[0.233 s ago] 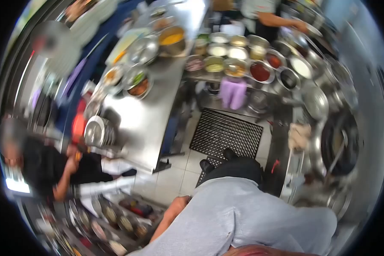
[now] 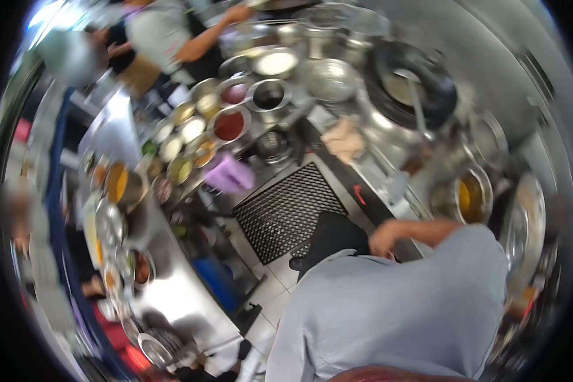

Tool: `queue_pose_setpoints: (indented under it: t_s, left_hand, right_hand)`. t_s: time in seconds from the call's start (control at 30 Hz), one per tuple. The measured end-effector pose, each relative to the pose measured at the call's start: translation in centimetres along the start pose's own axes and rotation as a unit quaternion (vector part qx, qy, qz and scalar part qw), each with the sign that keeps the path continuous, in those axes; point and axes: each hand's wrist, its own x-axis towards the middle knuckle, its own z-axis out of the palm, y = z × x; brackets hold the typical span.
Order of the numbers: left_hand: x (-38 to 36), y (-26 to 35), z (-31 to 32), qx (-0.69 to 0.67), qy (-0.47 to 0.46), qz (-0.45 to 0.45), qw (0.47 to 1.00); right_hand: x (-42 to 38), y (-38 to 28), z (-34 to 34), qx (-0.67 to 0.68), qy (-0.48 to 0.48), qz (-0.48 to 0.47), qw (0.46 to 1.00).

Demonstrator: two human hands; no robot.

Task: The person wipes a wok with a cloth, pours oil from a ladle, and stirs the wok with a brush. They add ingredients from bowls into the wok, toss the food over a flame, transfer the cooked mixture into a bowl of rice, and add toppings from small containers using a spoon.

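Observation:
My right hand hangs beside my right hip, close to the counter's front edge; its fingers are blurred and partly behind my grey shirt, so what they hold, if anything, cannot be made out. My left hand does not show. Up ahead of my right hand is a red object on the dark counter front. A folded beige cloth lies on the counter, near a large black wok with a ladle in it. A pot of yellow liquid stands to the right.
Sauce containers crowd the counter ahead, with a purple cloth hanging below. A black floor mat lies before my feet. On the left runs a steel table with bowls. A co-worker reaches over pans at the top.
The view has swung right, so the stove side sits nearer the middle. My right hand has come into sight and my left hand has gone out of view.

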Motion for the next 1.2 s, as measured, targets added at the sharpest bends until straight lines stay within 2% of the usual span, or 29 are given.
queue_pose_setpoints:
  t_s: [0.03, 0.07, 0.17, 0.23, 0.27, 0.33, 0.4, 0.43, 0.53, 0.57, 0.6, 0.63, 0.67, 0.7, 0.73, 0.77, 0.8, 0.83, 0.87, 0.9, 0.93, 1.0, 1.03, 1.07, 1.13, 1.17, 1.2]
  left_hand:
    - [1.0, -0.7, -2.0, 0.027, -0.039, 0.004, 0.999]
    - [3.0, -0.1, -3.4, 0.038, -0.068, 0.021, 0.997]
    - [7.5, 1.7, -6.8, 0.056, -0.136, 0.066, 0.987]
    - [11.2, 4.5, -8.6, 0.062, -0.169, 0.110, 0.978]
    - [12.0, 5.0, -8.8, 0.058, -0.191, 0.118, 0.973]
    - [11.9, 4.9, -9.5, 0.050, -0.227, 0.119, 0.965]
    - [10.8, 4.5, -9.2, 0.028, -0.259, 0.113, 0.959]
    - [10.6, 4.6, -9.0, 0.016, -0.271, 0.114, 0.956]
    - [10.8, 5.4, -9.9, -0.006, -0.316, 0.124, 0.941]
    - [12.8, 18.6, -15.6, 0.169, -0.425, 0.032, 0.889]
    - [17.4, 15.2, -18.1, 0.178, -0.248, 0.267, 0.914]
    - [17.0, 19.7, -20.1, 0.108, 0.057, 0.145, 0.982]
    - [19.2, 22.4, -23.0, 0.163, 0.155, 0.172, 0.959]
    - [20.4, 26.1, -25.7, 0.139, 0.194, 0.255, 0.937]
    - [21.5, 29.9, -27.5, 0.111, 0.190, 0.241, 0.945]
    - [22.7, 33.1, -28.6, 0.178, 0.174, 0.332, 0.910]
    - [23.8, 35.1, -29.2, 0.242, 0.152, 0.418, 0.862]
    - [26.2, 35.3, -29.5, 0.328, 0.116, 0.409, 0.844]
    - [28.7, 36.1, -29.8, 0.415, 0.080, 0.405, 0.811]
    - [28.4, 38.6, -29.9, 0.436, 0.037, 0.384, 0.813]
    - [29.1, 39.3, -29.5, 0.395, 0.100, 0.427, 0.807]
    - [29.0, 40.8, -27.8, 0.155, 0.080, 0.402, 0.899]
    - [31.1, 39.6, -26.8, 0.047, 0.069, 0.420, 0.904]
    - [31.7, 39.3, -25.6, -0.027, 0.033, 0.403, 0.914]
    - [32.6, 39.0, -24.3, 0.042, -0.027, 0.423, 0.905]
    - [32.3, 39.1, -23.5, 0.047, -0.058, 0.443, 0.893]
    - [30.9, 39.6, -22.9, 0.034, -0.100, 0.429, 0.897]
  right_hand:
    - [-1.1, -4.3, -2.1, 0.085, 0.073, 0.037, 0.993]
    - [-2.1, -6.1, -3.4, 0.110, 0.146, 0.018, 0.983]
    - [-3.0, -8.2, -6.5, 0.045, 0.252, -0.001, 0.967]
    - [-2.1, -7.7, -8.3, -0.086, 0.270, 0.015, 0.959]
    - [-2.6, -8.2, -8.9, -0.080, 0.273, 0.013, 0.959]
    - [-3.0, -10.4, -10.3, -0.051, 0.354, -0.007, 0.934]
    - [-3.0, -11.6, -11.6, -0.050, 0.403, 0.016, 0.914]
    - [-2.7, -11.8, -12.3, -0.078, 0.425, -0.002, 0.902]
    - [-5.8, -14.2, -14.0, 0.025, 0.417, -0.101, 0.903]
    - [-6.0, -12.4, -15.4, 0.002, 0.439, -0.123, 0.890]
    - [-4.8, -12.2, -16.7, -0.011, 0.460, -0.164, 0.872]
    - [-6.6, -12.3, -17.1, -0.133, 0.551, -0.177, 0.805]
    - [-9.5, -13.2, -17.3, -0.143, 0.572, -0.171, 0.789]
    - [-12.4, -14.4, -17.4, -0.148, 0.600, -0.164, 0.769]
    - [-14.8, -15.1, -18.0, -0.132, 0.608, -0.175, 0.763]
    - [-16.3, -15.3, -19.1, -0.145, 0.633, -0.165, 0.742]
    - [-18.1, -15.2, -20.5, -0.171, 0.638, -0.135, 0.738]
    - [-20.1, -15.5, -20.8, -0.234, 0.683, -0.030, 0.692]
    - [-21.3, -14.7, -22.2, -0.232, 0.672, 0.180, 0.680]
    - [-22.8, -13.8, -21.5, -0.328, 0.770, 0.232, 0.495]
    - [-24.6, -14.5, -20.1, -0.186, 0.836, 0.183, 0.482]
    - [-26.2, -13.8, -15.3, -0.035, 0.938, 0.145, 0.314]
    - [-26.7, -12.5, -13.6, 0.003, 0.921, 0.291, 0.260]
    - [-26.0, -10.9, -12.0, 0.053, 0.879, 0.426, 0.207]
    - [-25.4, -7.2, -9.7, 0.197, 0.817, 0.492, 0.227]
    - [-24.6, -3.8, -8.5, 0.206, 0.814, 0.499, 0.216]
    - [-23.1, 0.1, -7.4, 0.278, 0.819, 0.428, 0.262]
